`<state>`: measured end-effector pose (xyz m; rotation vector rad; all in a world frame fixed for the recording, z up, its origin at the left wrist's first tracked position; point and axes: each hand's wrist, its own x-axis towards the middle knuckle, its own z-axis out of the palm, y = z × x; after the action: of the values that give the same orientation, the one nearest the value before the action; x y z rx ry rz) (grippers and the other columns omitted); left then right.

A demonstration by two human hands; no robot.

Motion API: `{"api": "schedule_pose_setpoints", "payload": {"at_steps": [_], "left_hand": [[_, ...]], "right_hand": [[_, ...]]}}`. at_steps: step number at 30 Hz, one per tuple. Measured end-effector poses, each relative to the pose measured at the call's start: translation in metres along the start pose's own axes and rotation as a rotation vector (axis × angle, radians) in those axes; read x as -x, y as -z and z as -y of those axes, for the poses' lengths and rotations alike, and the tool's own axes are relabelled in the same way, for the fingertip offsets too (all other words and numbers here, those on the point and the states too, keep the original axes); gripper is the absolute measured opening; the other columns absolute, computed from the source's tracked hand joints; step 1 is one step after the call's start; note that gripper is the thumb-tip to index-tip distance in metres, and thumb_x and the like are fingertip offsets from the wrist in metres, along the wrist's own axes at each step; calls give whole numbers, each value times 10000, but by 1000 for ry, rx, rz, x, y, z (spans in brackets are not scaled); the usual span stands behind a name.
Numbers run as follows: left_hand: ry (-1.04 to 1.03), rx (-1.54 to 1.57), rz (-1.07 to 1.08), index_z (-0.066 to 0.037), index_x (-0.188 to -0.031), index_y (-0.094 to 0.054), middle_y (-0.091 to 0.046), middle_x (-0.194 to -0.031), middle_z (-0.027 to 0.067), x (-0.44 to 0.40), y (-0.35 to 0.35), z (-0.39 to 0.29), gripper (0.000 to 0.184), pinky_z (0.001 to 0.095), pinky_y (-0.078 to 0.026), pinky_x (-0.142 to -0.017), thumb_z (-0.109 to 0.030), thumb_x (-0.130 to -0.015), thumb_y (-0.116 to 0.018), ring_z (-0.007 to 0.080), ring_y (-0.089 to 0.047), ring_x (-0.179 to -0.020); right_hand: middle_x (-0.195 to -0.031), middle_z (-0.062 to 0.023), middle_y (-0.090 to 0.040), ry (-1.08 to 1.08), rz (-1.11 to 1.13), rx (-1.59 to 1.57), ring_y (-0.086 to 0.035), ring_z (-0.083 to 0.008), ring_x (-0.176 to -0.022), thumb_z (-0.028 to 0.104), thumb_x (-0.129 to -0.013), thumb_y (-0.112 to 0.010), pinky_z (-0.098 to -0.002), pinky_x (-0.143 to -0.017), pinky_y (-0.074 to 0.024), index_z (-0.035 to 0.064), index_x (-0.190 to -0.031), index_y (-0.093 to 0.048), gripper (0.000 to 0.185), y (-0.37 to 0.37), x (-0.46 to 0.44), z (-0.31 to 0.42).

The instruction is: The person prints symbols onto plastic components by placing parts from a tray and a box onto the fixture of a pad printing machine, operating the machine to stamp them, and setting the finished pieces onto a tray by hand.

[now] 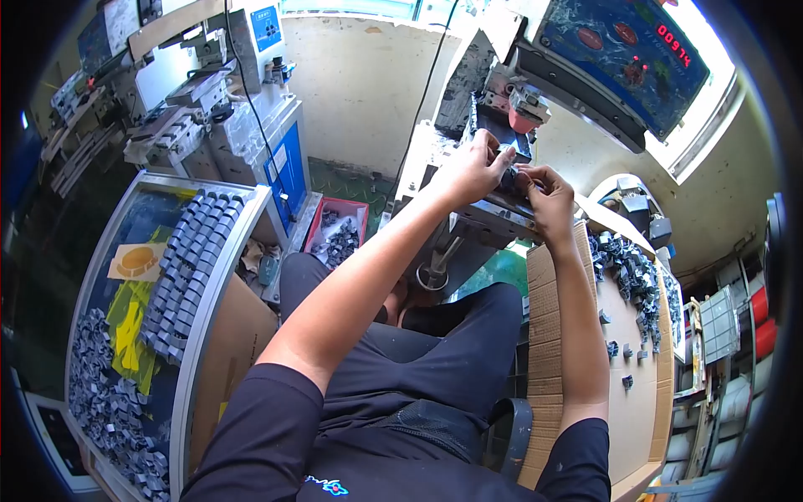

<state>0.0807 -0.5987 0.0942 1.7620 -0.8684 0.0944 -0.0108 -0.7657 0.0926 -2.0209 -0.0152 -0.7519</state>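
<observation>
At the printing machine (502, 100), my two hands work close together just below its pink pad (524, 122). My left hand (478, 171) has thumb and fingers bent together at the fixture; what lies between them is hidden. My right hand (549, 199) pinches at a small dark plastic part (510, 177) on the near side of the fixture. The part's exact shape is too small to make out. A metal base plate (493, 216) sits under both hands.
A cardboard box (623, 418) with small dark parts (627, 276) stands at right. On the left, a framed tray table (186, 418) carries rows of grey parts (196, 268), a loose heap (109, 402) and yellow film (132, 335). A red bin (365, 219) stands on the floor.
</observation>
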Motion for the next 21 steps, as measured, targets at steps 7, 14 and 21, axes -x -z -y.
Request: {"api": "schedule_pose_setpoints", "payload": {"at_steps": [7,14,21], "left_hand": [[-64,109,-164,31,-1068,-564,-678,-928,225,3,0,-3,456,413,-526,-761,-402,-940,-627,344,-677,-839],[-60,536,-385,68,-1186,-561,-655,-1093,179,69,41,0,482,328,-520,-815,-337,-941,-652,218,-656,-970],[190,284,-532,-74,-1256,-605,-676,-1096,70,168,183,66,360,270,-510,-732,-295,-990,-504,108,-575,-895]], "right_hand": [[-1108,-133,-717,41,42,236,-651,-176,-1006,145,-929,-678,-316,-911,-488,-19,-923,-682,164,3,-2,-3],[-1134,-148,-689,46,14,205,-606,-185,-1104,245,-1040,-518,-320,-969,-423,1,-980,-556,254,-4,17,-8],[-1191,-153,-656,133,33,354,-595,-249,-1161,272,-1031,-520,-342,-1013,-410,39,-1185,-596,290,-6,35,5]]}}
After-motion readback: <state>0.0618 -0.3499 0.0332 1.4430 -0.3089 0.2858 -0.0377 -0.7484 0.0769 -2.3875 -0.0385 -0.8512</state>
